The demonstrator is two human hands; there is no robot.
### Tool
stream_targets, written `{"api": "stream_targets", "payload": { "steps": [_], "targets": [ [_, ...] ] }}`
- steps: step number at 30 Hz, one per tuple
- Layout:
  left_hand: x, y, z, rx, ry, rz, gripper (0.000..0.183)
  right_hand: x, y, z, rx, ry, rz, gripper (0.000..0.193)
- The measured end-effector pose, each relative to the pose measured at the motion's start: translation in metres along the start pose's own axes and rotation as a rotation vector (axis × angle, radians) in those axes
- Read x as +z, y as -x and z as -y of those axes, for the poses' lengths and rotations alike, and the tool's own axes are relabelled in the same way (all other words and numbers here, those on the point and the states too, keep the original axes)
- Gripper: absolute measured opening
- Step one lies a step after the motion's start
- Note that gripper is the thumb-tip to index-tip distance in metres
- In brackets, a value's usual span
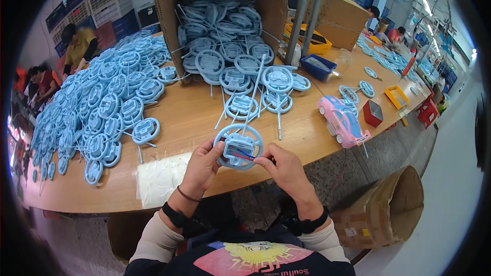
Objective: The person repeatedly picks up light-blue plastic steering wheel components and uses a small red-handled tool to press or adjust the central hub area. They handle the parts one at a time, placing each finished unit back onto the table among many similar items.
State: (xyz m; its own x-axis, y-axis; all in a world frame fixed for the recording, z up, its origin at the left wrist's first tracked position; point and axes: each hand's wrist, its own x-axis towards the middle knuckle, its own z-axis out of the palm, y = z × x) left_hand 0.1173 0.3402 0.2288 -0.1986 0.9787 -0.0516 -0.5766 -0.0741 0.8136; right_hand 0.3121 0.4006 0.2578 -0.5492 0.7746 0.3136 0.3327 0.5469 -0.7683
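Observation:
My left hand (pixel 204 163) is closed on the left rim of a light-blue plastic toy steering wheel (pixel 239 132), thumb on top. The wheel is held above the table's front edge, its hollow inner side facing up and its thin stem pointing away from me. Red and blue wires (pixel 243 155) cross the open middle of the wheel. At the wheel's lower right, my right hand (pixel 281 166) pinches the ends of these wires between thumb and index finger. The exact tips are hidden by the fingers.
A cardboard box (pixel 169 25) full of similar wheels lies open ahead. A large heap of wheels (pixel 102 102) covers the left side. To the right are a pink toy car (pixel 343 122), a dark-red box (pixel 373 113) and a blue tray (pixel 318 69). People work farther off.

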Motion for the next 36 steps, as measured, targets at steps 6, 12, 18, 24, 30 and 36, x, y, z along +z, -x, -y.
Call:
{"api": "stream_targets", "payload": {
  "steps": [6,12,18,24,30,36],
  "targets": [
    [0.001,-0.004,0.003,-0.014,-0.005,0.013,0.025,-0.001,-0.001,-0.004,-0.038,0.03,-0.04,0.022],
    [-0.004,-0.003,0.005,-0.055,-0.029,0.066,0.028,0.001,0.003,-0.006,-0.022,-0.07,-0.042,0.02],
    [0.007,0.004,0.005,-0.188,0.029,0.156,0.038,-0.004,0.006,-0.013,-0.005,-0.077,0.006,0.02],
    [0.001,0.003,0.019,-0.181,0.202,0.189,0.039,-0.001,0.008,-0.01,-0.06,-0.056,-0.018,0.021],
    [-0.001,0.002,0.033,-0.119,0.231,0.098,0.037,-0.001,0.009,-0.011,-0.015,-0.021,-0.011,0.021],
    [0.0,0.008,0.016,-0.1,0.255,0.127,0.036,0.007,0.007,-0.003,0.003,-0.096,0.058,0.021]
  ]
}}
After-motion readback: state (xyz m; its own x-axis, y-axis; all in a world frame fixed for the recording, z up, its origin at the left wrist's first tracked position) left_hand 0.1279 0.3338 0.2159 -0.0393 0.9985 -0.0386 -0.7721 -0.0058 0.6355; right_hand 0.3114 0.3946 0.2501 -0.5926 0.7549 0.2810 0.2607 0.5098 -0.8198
